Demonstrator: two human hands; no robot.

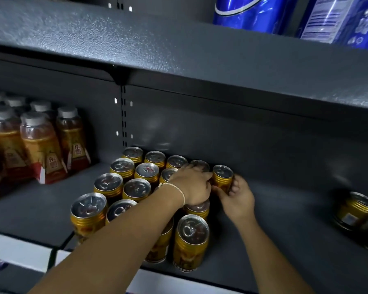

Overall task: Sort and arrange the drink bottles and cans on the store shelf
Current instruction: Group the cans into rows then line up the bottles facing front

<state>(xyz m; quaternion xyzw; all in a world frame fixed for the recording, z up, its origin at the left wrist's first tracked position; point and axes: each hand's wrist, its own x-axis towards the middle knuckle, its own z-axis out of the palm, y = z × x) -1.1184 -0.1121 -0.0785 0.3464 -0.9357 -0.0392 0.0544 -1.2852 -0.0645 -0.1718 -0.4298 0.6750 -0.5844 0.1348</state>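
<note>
Dark grey shelf (285,187) carried bottles (38,145) at left, then rows of upright gold cans (108,183). The left hand (191,187) lay over their back row, grip unclear. Just right of it, the right hand (238,198) clasped the upright end can (222,175).

Gold cans (108,184) are seen standing in rows on the dark shelf (285,225) at the centre. The end can (222,177), at the block's 2 o'clock corner, is gripped by the right hand (237,197). The left hand (192,185) is laid over the neighbouring cans at its 9 o'clock; its grasp is hidden. Amber bottles (40,145) are seen at 9 o'clock, a blurred stray can (357,211) at 4 o'clock, and blue cans (253,11) at 1 o'clock.
</note>
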